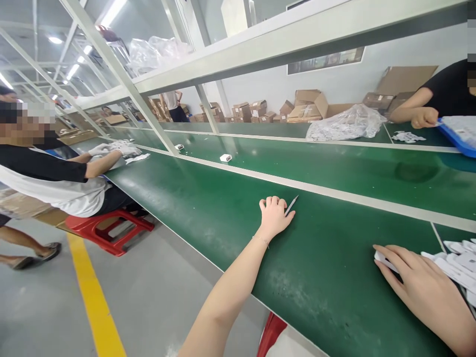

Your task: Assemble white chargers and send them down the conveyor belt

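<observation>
My left hand [274,216] rests on the green tabletop [208,213] with its fingers curled. From between thumb and index finger juts a slim grey pointed tool [293,204], like a knife blade; the rest of it is hidden under the palm. Farther right, my right hand [427,285] is closed around a small white plastic part [386,262], whose end shows between thumb and fingers. Just beyond that hand lies a pile of similar white parts [459,263], cut off by the frame's right edge.
A pale divider strip [316,187] separates my side from a green belt bearing two small white pieces [225,157]. Overhead runs a shelf beam [260,44]. A co-worker [55,173] sits left; another person's hand [424,117] is by a blue tray [459,141]. A plastic bag [345,123] lies opposite.
</observation>
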### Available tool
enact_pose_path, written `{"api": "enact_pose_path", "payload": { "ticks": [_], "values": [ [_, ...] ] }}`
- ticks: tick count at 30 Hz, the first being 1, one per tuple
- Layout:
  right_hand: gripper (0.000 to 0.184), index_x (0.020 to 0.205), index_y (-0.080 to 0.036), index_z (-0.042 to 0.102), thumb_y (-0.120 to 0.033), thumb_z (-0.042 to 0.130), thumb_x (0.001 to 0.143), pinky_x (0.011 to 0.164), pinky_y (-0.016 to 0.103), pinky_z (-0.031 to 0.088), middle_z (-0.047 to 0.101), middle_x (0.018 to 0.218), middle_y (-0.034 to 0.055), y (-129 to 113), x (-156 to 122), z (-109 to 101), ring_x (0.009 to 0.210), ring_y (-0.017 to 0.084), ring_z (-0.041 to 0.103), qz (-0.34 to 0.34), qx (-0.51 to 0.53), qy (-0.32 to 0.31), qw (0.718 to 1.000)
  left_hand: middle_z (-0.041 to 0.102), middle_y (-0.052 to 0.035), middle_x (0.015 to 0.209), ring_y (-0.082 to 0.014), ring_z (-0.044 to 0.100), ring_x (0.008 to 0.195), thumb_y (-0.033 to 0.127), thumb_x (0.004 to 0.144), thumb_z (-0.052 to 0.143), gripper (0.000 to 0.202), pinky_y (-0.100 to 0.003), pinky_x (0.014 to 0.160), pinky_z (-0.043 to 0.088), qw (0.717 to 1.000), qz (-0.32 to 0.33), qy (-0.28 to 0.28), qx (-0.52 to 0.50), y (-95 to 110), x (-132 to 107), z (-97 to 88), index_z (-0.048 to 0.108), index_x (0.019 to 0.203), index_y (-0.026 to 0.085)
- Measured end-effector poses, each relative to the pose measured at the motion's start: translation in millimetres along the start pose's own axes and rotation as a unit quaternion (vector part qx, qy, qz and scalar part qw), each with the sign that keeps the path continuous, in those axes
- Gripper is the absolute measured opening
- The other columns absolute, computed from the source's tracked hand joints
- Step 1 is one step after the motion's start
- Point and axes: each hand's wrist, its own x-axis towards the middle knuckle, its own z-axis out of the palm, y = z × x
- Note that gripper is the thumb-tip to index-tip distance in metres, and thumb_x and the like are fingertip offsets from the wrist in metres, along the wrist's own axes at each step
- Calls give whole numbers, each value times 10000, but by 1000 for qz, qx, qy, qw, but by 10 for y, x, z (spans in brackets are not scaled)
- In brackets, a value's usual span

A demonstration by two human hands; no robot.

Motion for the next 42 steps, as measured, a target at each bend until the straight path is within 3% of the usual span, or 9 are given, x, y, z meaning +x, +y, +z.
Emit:
{"api": "enact_pose_path", "payload": {
  "ticks": [3, 9, 12, 19, 42],
  "values": [
    [452, 1057, -99, 664, -334, 278, 1071, 748, 390, 466, 718, 980, 121, 5, -2, 10, 809, 258, 673, 1, 5, -4, 1000, 628, -100, 1147, -279, 515, 1160, 398, 883, 665, 219, -477, 1090, 311, 1000, -8, 7, 7, -14, -1, 5, 632, 962, 197],
    [475, 1047, -111, 669, -351, 260, 1077, 737, 366, 466, 724, 974, 96, 8, -25, 40, 795, 232, 672, 5, -1, -2, 1000, 628, -117, 1148, -270, 546, 1113, 301, 999, 444, 189, -484, 1049, 346, 997, -50, 59, 25, -62, 34, 32, 589, 1042, 188],
    [477, 1048, -106, 669, -351, 261, 1079, 740, 360, 464, 722, 974, 95, 6, -42, 45, 802, 228, 672, 7, -1, -2, 1000, 635, -108, 1148, -265, 560, 1104, 318, 999, 452, 191, -479, 1044, 363, 996, -54, 70, 28, -58, 39, 54, 582, 1060, 193],
    [476, 1058, -85, 660, -338, 258, 1081, 766, 380, 456, 714, 980, 115, 18, -39, 60, 818, 245, 673, -7, -4, 5, 1000, 628, -129, 1200, -286, 582, 1116, 343, 928, 583, 293, -496, 1048, 385, 995, -57, 69, 34, -79, 49, 105, 556, 1167, 175],
    [436, 1055, -92, 641, -308, 262, 1081, 744, 379, 440, 708, 951, 116, 4, 27, -17, 777, 248, 665, -19, -20, 9, 1000, 623, -142, 1246, -297, 586, 1155, 345, 927, 576, 347, -501, 1056, 394, 995, -63, 54, 47, -93, 58, 110, 543, 1220, 162]
  ]
}}
